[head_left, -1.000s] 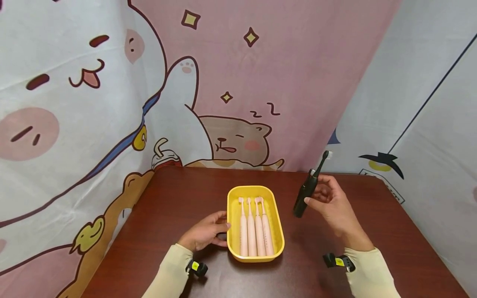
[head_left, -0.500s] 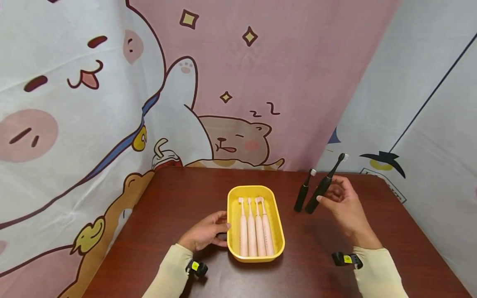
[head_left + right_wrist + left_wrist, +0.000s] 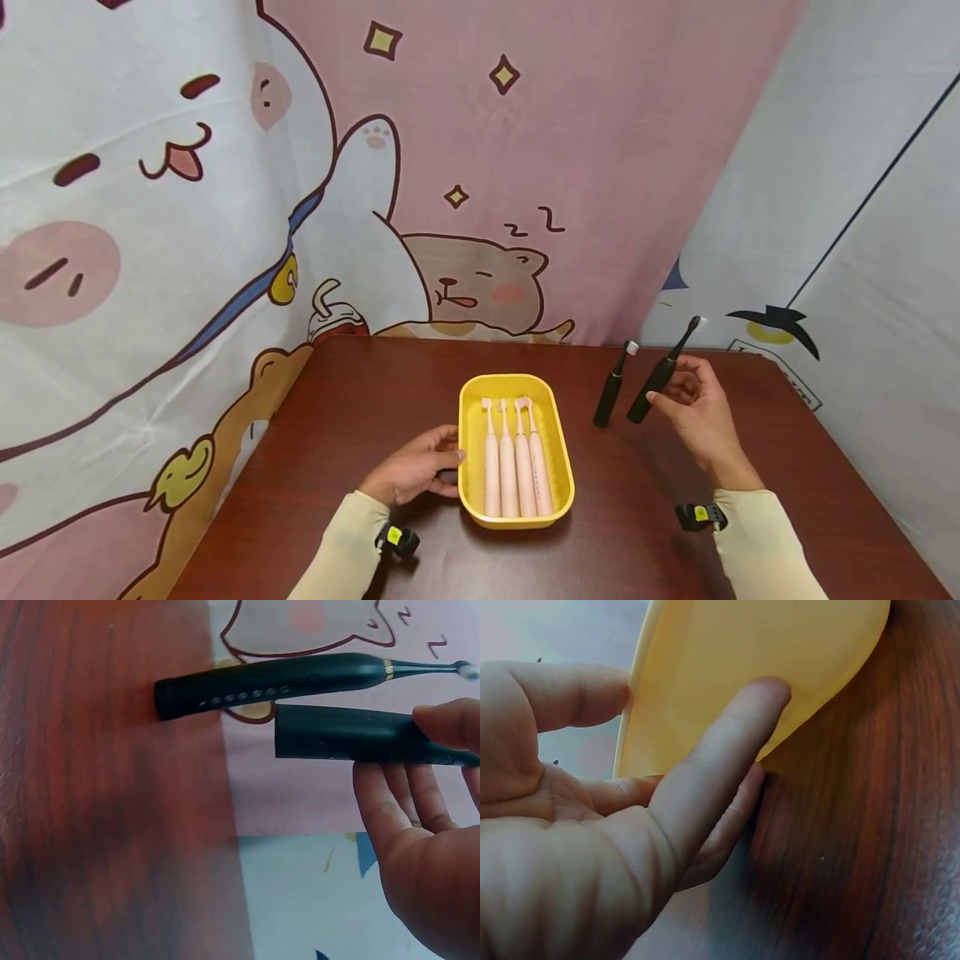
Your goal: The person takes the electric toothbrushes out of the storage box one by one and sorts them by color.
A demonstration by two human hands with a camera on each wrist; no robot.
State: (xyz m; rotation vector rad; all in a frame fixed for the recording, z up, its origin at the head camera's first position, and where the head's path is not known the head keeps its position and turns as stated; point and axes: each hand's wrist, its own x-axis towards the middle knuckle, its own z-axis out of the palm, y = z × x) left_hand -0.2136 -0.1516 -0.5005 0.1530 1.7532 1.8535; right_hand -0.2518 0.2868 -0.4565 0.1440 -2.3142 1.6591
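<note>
In the head view my right hand pinches a black electric toothbrush between thumb and fingers, its white-bristled head tilted up and to the right. Its handle fills the grip in the right wrist view. Just left of it, apart, a second black electric toothbrush stands upright on the table. My left hand grips the left side of a yellow tray, thumb at the rim and fingers against the outer wall. Several pale pink electric toothbrushes lie side by side inside it.
The dark reddish-brown table reaches back to a cartoon-printed cloth backdrop. More cloth hangs at the left and right sides. A black strap device sits on my left wrist, another on my right.
My right hand has moved to the right with its black electric toothbrush, away from the standing one, which it earlier overlapped. My left hand and the tray have stayed in place.
</note>
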